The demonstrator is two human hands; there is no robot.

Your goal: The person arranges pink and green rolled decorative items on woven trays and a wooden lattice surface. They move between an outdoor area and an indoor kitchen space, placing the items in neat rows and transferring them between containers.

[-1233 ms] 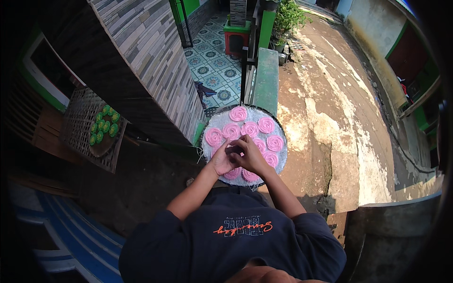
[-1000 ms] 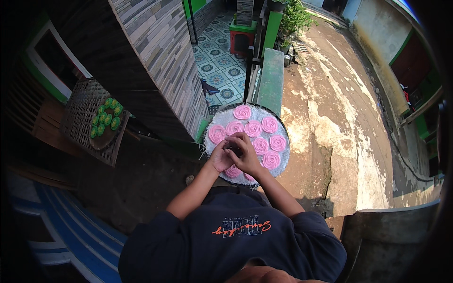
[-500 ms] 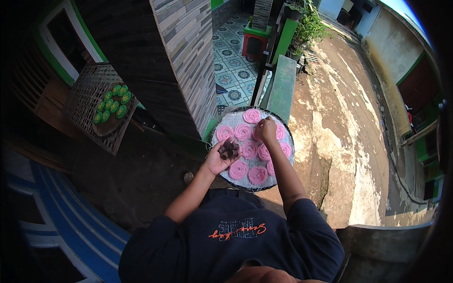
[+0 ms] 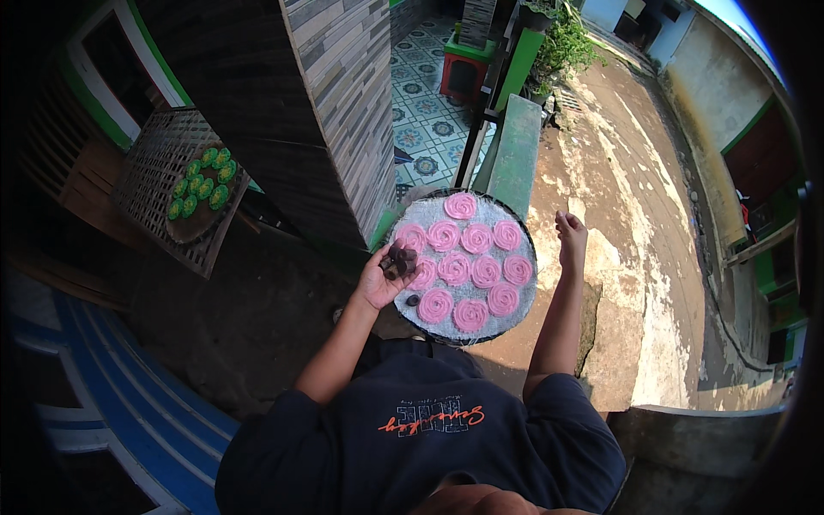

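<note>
Left hand (image 4: 376,285) cradles dark pieces (image 4: 400,260); right hand (image 4: 571,236) hangs beyond the tray (image 4: 427,209).
At the left rim, the palm faces up, fingers spread and slightly bent, likely so the pieces cannot roll off; one loose piece (image 4: 412,300) lies near it on the tray. The pink swirls (image 4: 454,269) sit mostly side by side, probably to keep each whole. Farthest right, the raised right hand has its fingers curled together; I cannot tell whether they pinch anything.
</note>
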